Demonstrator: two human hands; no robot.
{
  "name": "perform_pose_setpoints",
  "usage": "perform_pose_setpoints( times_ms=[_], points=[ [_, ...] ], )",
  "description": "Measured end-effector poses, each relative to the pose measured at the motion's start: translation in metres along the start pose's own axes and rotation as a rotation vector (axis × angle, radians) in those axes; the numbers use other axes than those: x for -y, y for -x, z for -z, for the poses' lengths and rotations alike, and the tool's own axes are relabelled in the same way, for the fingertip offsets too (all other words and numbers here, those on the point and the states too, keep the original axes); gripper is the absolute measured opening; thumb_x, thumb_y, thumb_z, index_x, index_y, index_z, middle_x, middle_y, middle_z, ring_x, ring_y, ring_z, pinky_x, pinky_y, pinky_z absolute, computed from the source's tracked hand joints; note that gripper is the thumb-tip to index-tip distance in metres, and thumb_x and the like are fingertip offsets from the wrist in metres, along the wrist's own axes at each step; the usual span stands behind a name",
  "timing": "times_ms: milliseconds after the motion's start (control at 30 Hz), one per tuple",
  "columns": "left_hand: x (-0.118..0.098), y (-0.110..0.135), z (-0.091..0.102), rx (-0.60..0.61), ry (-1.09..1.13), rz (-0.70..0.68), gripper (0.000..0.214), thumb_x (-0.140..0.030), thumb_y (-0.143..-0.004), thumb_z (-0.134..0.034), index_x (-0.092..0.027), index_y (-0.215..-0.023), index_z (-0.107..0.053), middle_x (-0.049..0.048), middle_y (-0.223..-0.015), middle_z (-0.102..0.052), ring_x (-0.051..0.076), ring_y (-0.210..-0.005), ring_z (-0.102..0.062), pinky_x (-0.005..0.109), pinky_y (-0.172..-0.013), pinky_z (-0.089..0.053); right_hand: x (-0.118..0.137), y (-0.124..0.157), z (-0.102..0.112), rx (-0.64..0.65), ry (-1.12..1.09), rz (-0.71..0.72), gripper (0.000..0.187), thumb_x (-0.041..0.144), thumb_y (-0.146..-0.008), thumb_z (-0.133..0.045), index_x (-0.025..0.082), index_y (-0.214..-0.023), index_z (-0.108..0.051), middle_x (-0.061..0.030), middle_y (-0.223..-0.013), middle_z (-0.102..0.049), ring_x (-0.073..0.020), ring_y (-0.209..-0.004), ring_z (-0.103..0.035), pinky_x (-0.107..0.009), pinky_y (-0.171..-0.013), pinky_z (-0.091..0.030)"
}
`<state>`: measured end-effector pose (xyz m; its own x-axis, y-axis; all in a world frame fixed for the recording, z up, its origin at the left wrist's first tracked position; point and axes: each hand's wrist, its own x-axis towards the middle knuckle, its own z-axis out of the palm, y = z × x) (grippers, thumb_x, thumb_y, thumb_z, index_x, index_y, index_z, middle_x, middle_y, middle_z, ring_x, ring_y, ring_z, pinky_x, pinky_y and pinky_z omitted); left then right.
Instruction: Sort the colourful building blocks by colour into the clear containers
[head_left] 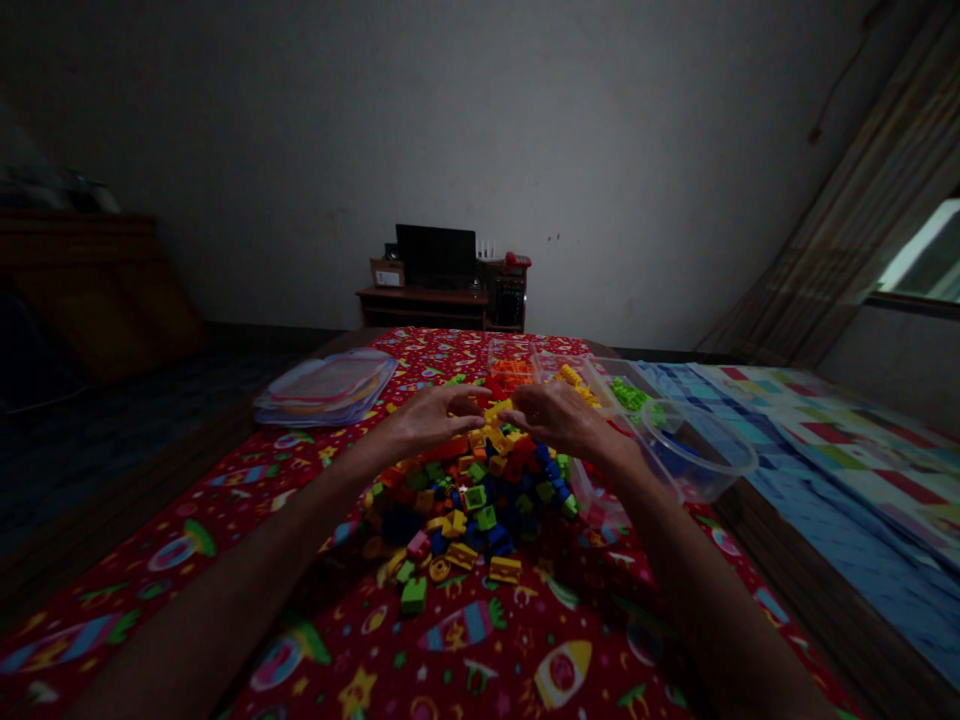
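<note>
A heap of toy building blocks (472, 497) in yellow, green, blue, red and orange lies on a red patterned cloth (480, 675). Over its far side is my left hand (429, 417), fingers stretched to the right and thumb apart, with nothing seen in it. Facing it from the right, my right hand (561, 412) has bent fingers and a thumb held a little away from them; no block shows in its grasp. Yellow blocks (496, 412) sit in the gap between the two hands. A loose green block (413, 596) rests at the heap's near edge.
Right of the heap, clear plastic containers hold orange blocks (513, 374), yellow blocks (574, 382) and green blocks (628, 394). A round clear tub (724, 468) has blue pieces inside. Stacked lids (328, 388) lie at the left. Behind stands a desk with a monitor (436, 255).
</note>
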<state>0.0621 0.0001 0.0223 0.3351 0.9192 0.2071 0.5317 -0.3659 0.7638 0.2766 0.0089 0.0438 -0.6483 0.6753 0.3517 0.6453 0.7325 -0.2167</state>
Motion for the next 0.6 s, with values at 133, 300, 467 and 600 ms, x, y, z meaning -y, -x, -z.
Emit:
perform_pose_setpoints(
  times_ms=[133,300,467,600],
  points=[
    [0.008,-0.003,-0.001,-0.076,-0.324,-0.103,0.032,-0.028,-0.078,-0.057,-0.02,-0.107,-0.067,0.0058,-0.102,-0.072,0.022,-0.093,-0.066,0.036,-0.086,-0.05,-0.013,0.003,0.016,0.031,0.058,-0.096,0.04,0.04,-0.09,-0.049,0.014,-0.061,-0.058,0.0016,-0.053,-0.048,-0.0058,-0.047,-0.032,-0.025,-0.05,-0.021],
    [0.019,-0.006,-0.019,0.017,-0.436,-0.394,0.029,-0.019,-0.08,-0.058,-0.019,-0.107,-0.067,0.0088,-0.113,-0.067,0.021,-0.108,-0.059,0.035,-0.095,-0.046,-0.047,0.007,0.025,0.029,0.009,-0.282,0.045,0.041,-0.089,-0.047,0.013,-0.054,-0.058,-0.0022,-0.05,-0.056,-0.0071,-0.045,-0.043,-0.022,-0.048,-0.027],
    [0.031,-0.006,-0.035,0.105,-0.425,-0.542,0.028,-0.013,-0.085,-0.052,-0.02,-0.108,-0.065,0.0085,-0.114,-0.065,0.018,-0.107,-0.059,0.03,-0.092,-0.046,-0.089,0.004,0.005,-0.367,-0.16,-0.523,0.026,0.032,-0.086,-0.05,0.011,-0.084,-0.066,-0.0075,-0.069,-0.068,-0.0133,-0.056,-0.061,-0.02,-0.051,-0.043],
    [0.028,-0.005,-0.033,0.106,-0.497,-0.49,0.019,-0.016,-0.085,-0.053,-0.018,-0.098,-0.067,0.0068,-0.096,-0.068,0.018,-0.092,-0.062,0.027,-0.083,-0.048,-0.107,0.003,-0.003,-0.482,-0.209,-0.565,0.025,0.02,-0.081,-0.054,0.012,-0.102,-0.064,-0.0101,-0.086,-0.071,-0.0175,-0.069,-0.068,-0.027,-0.063,-0.053]
  ],
)
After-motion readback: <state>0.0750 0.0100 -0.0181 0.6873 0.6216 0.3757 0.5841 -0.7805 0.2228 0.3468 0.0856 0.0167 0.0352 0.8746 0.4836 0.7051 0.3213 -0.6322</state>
